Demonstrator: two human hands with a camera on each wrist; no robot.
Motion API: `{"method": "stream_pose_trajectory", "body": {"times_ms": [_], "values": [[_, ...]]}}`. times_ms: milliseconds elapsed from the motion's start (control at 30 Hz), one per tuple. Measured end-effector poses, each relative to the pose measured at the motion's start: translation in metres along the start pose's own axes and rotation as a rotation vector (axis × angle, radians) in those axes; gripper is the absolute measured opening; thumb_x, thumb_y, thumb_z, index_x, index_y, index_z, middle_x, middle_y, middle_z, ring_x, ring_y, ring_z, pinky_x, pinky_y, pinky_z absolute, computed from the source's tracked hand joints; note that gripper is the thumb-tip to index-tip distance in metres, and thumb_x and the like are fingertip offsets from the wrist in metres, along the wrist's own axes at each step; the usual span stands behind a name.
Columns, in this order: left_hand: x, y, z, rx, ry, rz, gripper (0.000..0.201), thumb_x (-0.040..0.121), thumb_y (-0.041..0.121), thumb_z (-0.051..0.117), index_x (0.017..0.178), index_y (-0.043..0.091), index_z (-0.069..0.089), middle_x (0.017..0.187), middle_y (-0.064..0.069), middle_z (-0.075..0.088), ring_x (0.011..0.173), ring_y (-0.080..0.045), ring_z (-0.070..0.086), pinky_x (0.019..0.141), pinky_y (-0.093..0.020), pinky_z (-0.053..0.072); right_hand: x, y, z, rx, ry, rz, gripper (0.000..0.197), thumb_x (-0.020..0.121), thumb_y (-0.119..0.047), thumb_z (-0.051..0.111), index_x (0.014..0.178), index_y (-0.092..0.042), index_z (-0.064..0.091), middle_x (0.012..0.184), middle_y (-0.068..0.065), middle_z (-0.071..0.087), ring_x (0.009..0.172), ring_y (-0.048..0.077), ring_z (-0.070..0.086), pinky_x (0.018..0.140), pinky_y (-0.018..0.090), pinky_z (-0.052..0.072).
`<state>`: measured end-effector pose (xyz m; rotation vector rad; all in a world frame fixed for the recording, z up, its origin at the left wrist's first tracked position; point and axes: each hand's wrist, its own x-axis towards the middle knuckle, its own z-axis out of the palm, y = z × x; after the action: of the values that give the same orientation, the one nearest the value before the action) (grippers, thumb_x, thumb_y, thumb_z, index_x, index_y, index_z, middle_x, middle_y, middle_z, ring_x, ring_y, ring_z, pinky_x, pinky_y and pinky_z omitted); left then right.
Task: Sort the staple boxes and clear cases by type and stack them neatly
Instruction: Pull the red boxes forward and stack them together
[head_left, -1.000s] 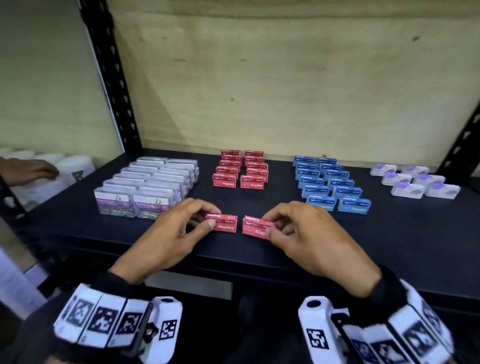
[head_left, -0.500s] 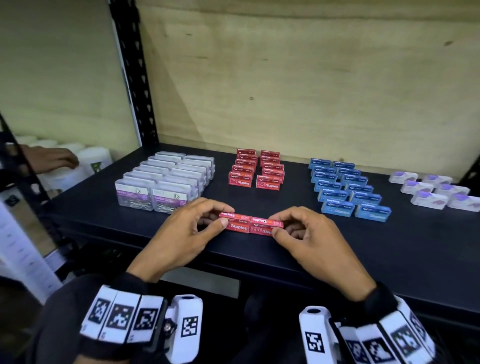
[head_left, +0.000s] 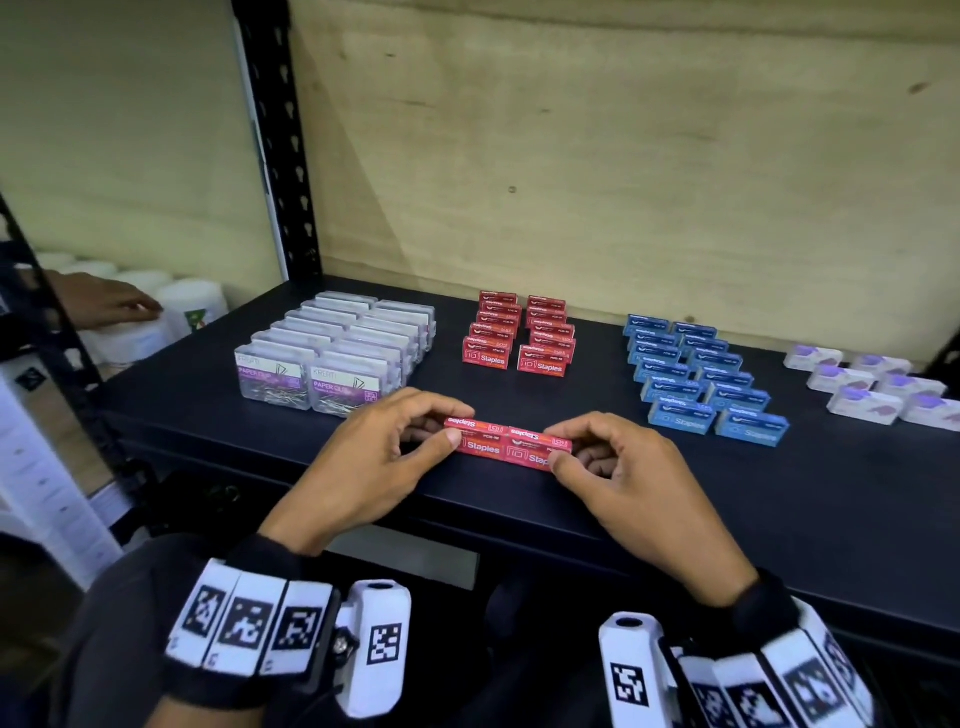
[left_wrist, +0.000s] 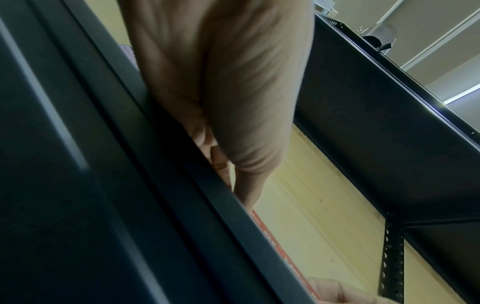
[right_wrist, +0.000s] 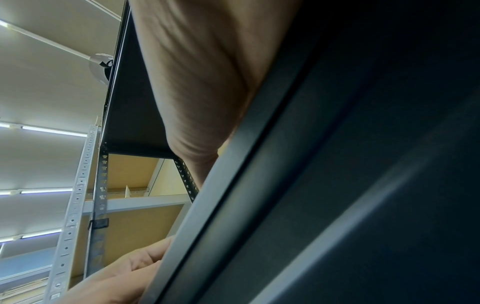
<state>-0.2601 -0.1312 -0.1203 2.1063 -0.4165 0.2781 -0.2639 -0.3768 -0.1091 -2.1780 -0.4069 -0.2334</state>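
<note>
Two red staple boxes lie end to end near the front edge of the black shelf (head_left: 779, 509). My left hand (head_left: 379, 457) pinches the left red box (head_left: 475, 441) between thumb and fingers. My right hand (head_left: 618, 467) pinches the right red box (head_left: 540, 449) the same way. Behind them stand two rows of red staple boxes (head_left: 519, 332), clear paper-clip cases (head_left: 337, 353) to the left and blue staple boxes (head_left: 696, 369) to the right. Both wrist views look up from below the shelf edge (left_wrist: 182, 185) and show only my palms.
White boxes with purple tops (head_left: 878, 384) sit at the far right. A black perforated upright (head_left: 280, 145) stands at the back left against the plywood back wall (head_left: 623, 156). Another person's hand (head_left: 104, 301) rests on white containers (head_left: 192, 306) on the neighbouring shelf.
My hands have brought the two red boxes together until their ends meet in one line. The head view has shifted left and closer.
</note>
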Motion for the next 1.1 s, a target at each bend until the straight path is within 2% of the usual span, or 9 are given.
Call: {"method": "stream_pose_trajectory", "body": {"times_ms": [167,300,400,467,567,667,767,900,1100], "values": [[-0.001,0.001,0.001,-0.015,0.024,-0.02,0.044,0.085,0.03,0.073,0.126,0.038,0.06,0.115,0.019,0.063,0.107,0.0,0.06,0.093,-0.023,0.051,-0.001,-0.003,0.0,-0.017,0.01,0.004,0.016,0.084,-0.031,0.076,0.099,-0.031,0.071,0.089,-0.007,0.065,0.072,0.006,0.062,0.069,0.014,0.051],[0.001,0.009,-0.001,-0.043,0.032,-0.05,0.043,0.087,0.038,0.069,0.128,0.04,0.057,0.121,0.017,0.055,0.113,0.005,0.053,0.09,-0.019,0.051,-0.002,-0.006,-0.007,-0.048,-0.037,0.04,0.031,0.081,-0.051,0.07,0.108,-0.037,0.065,0.102,-0.012,0.059,0.078,0.004,0.063,0.076,0.02,0.054],[0.006,0.021,-0.011,0.11,0.041,-0.028,0.046,0.086,0.046,0.064,0.13,0.04,0.055,0.124,0.017,0.05,0.113,0.008,0.051,0.083,-0.018,0.053,-0.002,-0.016,-0.024,-0.162,-0.089,0.024,0.052,0.072,-0.071,0.058,0.113,-0.04,0.062,0.106,-0.016,0.055,0.083,0.003,0.063,0.08,0.03,0.055],[0.013,0.037,-0.024,0.237,0.032,-0.001,0.046,0.084,0.052,0.061,0.129,0.039,0.056,0.12,0.019,0.05,0.108,0.008,0.052,0.082,-0.02,0.053,0.002,-0.031,-0.039,-0.25,-0.113,0.005,0.056,0.069,-0.075,0.051,0.112,-0.041,0.061,0.105,-0.016,0.056,0.084,0.0,0.061,0.081,0.029,0.053],[0.034,0.07,-0.044,0.442,-0.052,0.038,0.041,0.082,0.057,0.057,0.119,0.039,0.062,0.111,0.019,0.06,0.098,0.004,0.059,0.085,-0.019,0.048,0.018,-0.057,-0.063,-0.366,-0.187,0.016,0.039,0.075,-0.067,0.056,0.105,-0.042,0.061,0.097,-0.019,0.059,0.08,-0.008,0.057,0.073,0.011,0.046],[0.065,0.096,-0.058,0.583,-0.186,0.038,0.03,0.087,0.051,0.061,0.113,0.036,0.067,0.1,0.02,0.068,0.091,0.002,0.063,0.08,-0.013,0.047,0.048,-0.075,-0.078,-0.437,-0.222,0.005,0.028,0.079,-0.059,0.06,0.099,-0.04,0.065,0.091,-0.023,0.066,0.079,-0.01,0.059,0.066,0.006,0.042],[0.102,0.107,-0.063,0.72,-0.306,0.034,0.026,0.089,0.046,0.064,0.112,0.035,0.068,0.103,0.016,0.069,0.094,-0.006,0.062,0.088,-0.025,0.048,0.086,-0.078,-0.077,-0.555,-0.28,-0.005,0.026,0.085,-0.053,0.064,0.104,-0.035,0.067,0.097,-0.017,0.068,0.086,0.0,0.061,0.076,0.02,0.047],[0.148,0.102,-0.056,0.859,-0.449,-0.032,0.026,0.087,0.042,0.069,0.111,0.032,0.069,0.101,0.014,0.069,0.09,-0.007,0.06,0.085,-0.025,0.045,0.133,-0.065,-0.061,-0.766,-0.388,0.008,0.029,0.088,-0.046,0.068,0.113,-0.031,0.066,0.108,-0.007,0.067,0.097,0.015,0.06,0.083,0.029,0.046],[0.191,0.084,-0.037,0.926,-0.614,-0.19,0.03,0.087,0.022,0.073,0.116,0.015,0.068,0.111,0.002,0.068,0.063,0.003,0.053,0.044,-0.01,0.039,0.17,-0.043,-0.039,-0.937,-0.565,0.054,0.026,0.086,-0.036,0.073,0.107,-0.022,0.068,0.094,-0.005,0.064,0.088,0.017,0.058,0.075,0.028,0.042]]}}
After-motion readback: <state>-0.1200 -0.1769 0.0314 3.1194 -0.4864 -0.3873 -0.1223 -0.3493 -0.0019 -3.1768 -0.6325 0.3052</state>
